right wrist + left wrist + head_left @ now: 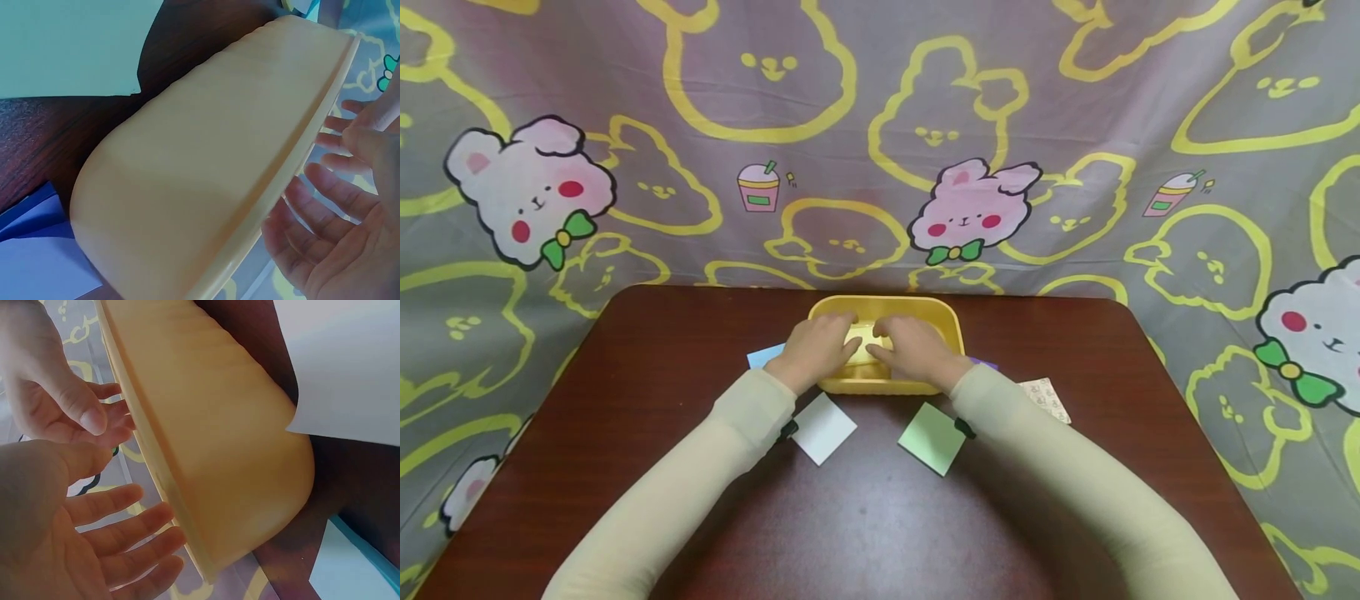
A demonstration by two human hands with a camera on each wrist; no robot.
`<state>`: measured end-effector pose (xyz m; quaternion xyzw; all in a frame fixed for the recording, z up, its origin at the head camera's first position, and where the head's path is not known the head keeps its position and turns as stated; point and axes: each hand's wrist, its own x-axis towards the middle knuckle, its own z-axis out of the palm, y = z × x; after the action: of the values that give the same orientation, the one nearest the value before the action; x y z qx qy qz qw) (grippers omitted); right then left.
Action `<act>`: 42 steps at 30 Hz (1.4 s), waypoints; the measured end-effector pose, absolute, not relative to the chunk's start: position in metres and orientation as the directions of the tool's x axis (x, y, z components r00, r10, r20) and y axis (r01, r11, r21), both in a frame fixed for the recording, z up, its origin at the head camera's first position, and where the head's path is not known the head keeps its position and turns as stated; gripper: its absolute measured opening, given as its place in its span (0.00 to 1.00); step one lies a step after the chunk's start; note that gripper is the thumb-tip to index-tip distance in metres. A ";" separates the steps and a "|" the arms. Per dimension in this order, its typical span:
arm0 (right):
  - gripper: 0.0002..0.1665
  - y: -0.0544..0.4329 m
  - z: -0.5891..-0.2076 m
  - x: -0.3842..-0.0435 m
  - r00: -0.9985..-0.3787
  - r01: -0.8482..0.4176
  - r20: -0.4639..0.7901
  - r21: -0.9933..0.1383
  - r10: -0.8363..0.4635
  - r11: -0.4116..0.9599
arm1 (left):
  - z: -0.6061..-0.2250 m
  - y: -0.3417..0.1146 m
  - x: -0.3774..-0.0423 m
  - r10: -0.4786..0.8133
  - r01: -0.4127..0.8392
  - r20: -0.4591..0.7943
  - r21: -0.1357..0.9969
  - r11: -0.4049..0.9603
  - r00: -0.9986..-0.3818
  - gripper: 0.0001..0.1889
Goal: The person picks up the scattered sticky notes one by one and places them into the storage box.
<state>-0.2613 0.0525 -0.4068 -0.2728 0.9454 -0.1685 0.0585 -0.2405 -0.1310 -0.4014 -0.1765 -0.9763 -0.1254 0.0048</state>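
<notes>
Toward the far edge of the bench point(865, 517), as the head view has it, stands a yellow tub point(887, 387), with the left hand point(820, 346) and the right hand point(917, 350) over its opening. Between them, inside the tub, shows a pale yellow shape point(859, 348); what it is, I cannot tell. Just outside the tub lie a blue square point(765, 356) on the left and a purple square point(983, 363) on the right, both partly hidden. Nearer are a white square point(822, 429) and a green square point(931, 438), with a patterned square point(1047, 398) past the right sleeve.

From the left wrist, the tub shows its outer wall, its contents hidden. The left hand's grip is loose and wide, fingers spread and slightly bent near the rim, with hold of nothing visible.

From the right wrist, the right hand's grip is likewise slack, fingers parted and gently bent beside the rim, nothing seen within them; whether they touch the rim, I cannot tell.
</notes>
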 end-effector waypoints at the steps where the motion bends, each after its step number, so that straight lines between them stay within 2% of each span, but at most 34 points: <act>1: 0.24 0.053 -0.407 -0.261 -0.845 -0.495 -0.017 -0.354 -0.534 0.794 | -0.401 -0.131 -0.240 0.343 0.345 0.053 0.242 0.907 -0.938 0.21; 18: 0.23 0.066 -0.406 -0.260 -0.838 -0.509 0.020 -0.389 -0.546 0.768 | -0.401 -0.126 -0.233 0.355 0.369 0.101 0.233 0.900 -0.929 0.20; 42: 0.23 0.074 -0.403 -0.255 -0.835 -0.526 0.065 -0.389 -0.547 0.757 | -0.396 -0.117 -0.224 0.383 0.397 0.107 0.238 0.886 -0.918 0.20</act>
<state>-0.2546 0.0735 -0.4027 -0.2862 0.9368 -0.1994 0.0262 -0.2245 -0.1174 -0.3958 -0.2009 -0.9707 -0.1285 0.0284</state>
